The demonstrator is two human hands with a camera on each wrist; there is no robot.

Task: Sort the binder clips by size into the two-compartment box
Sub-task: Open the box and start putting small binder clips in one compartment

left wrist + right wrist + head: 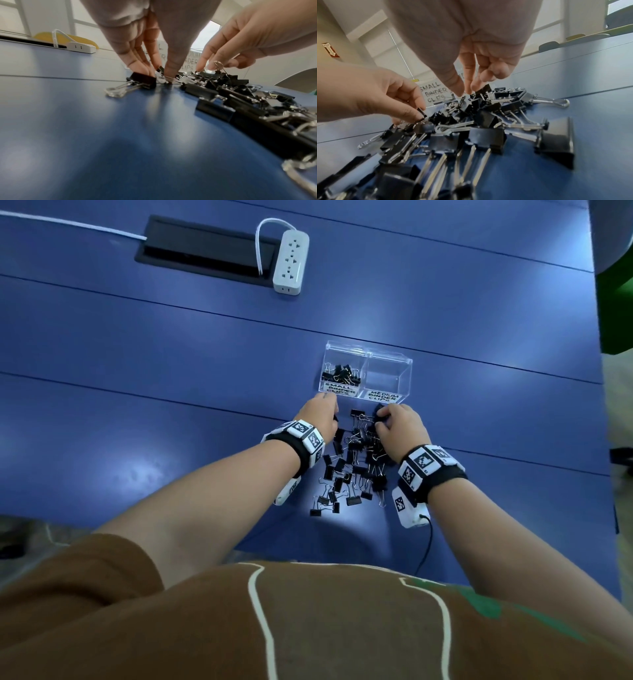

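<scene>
A clear two-compartment box stands on the blue table. Its left compartment, labelled SMALL BINDER CLIPS, holds several small black clips; the right one, labelled MEDIUM BINDER CLIPS, looks empty. Just in front of it lies a loose pile of black binder clips of mixed sizes. My left hand is at the pile's far left corner, thumb and fingers pinching a small black clip. My right hand is at the pile's far right, where its fingertips close on a black clip on top.
A white power strip lies beside a black cable slot at the table's far side. The table's right edge runs close to the box. A black cable hangs from my right wrist camera.
</scene>
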